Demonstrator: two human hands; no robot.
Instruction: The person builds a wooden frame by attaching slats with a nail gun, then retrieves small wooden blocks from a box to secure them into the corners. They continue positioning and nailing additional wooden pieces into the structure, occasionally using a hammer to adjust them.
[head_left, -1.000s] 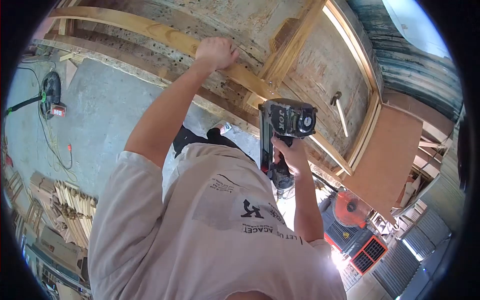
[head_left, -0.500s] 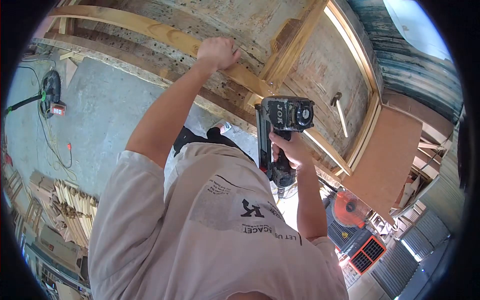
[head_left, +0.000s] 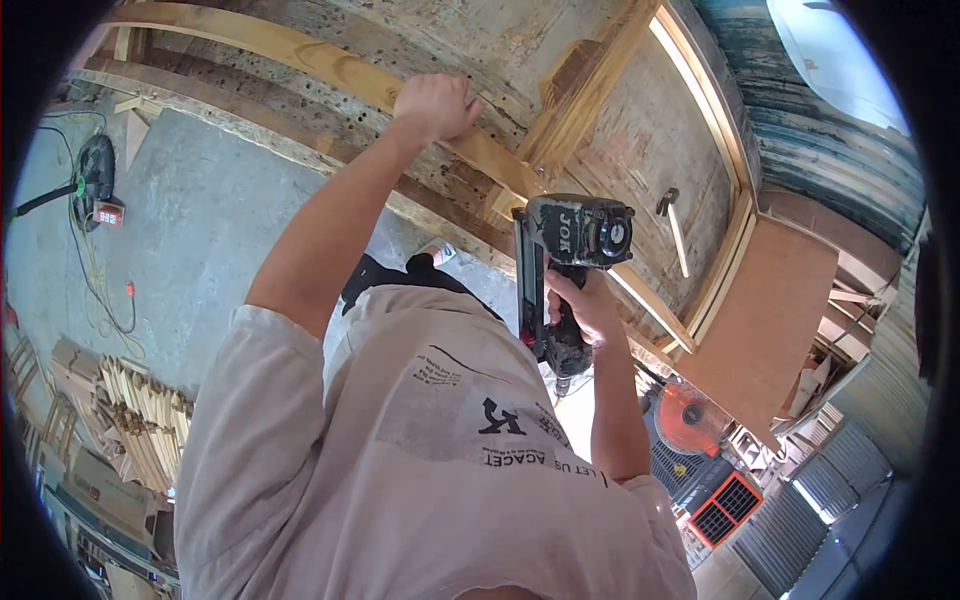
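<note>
My left hand [head_left: 435, 107] is closed over a long wooden rail [head_left: 340, 68], fingers wrapped past its far edge. My right hand [head_left: 592, 308] grips the handle of a black nail gun [head_left: 566, 240] marked JOK. The gun's nose is at the rail, near where a wooden crosspiece [head_left: 572, 100] meets it; the exact contact point is hidden by the gun's head. Rail and crosspiece form part of a wooden frame on a worn workbench [head_left: 470, 40].
A hammer [head_left: 675, 230] lies on the bench inside the frame. A brown board [head_left: 765, 320] is at the right. Beyond it stand an orange fan [head_left: 690, 415] and an orange-black machine [head_left: 725, 508]. Wood strips [head_left: 145, 420] are stacked at lower left; cables [head_left: 95, 285] lie on the floor.
The nail gun has shifted very slightly right and down. The view has turned a little, moving the surroundings slightly left. My left hand keeps its place on the rail.
</note>
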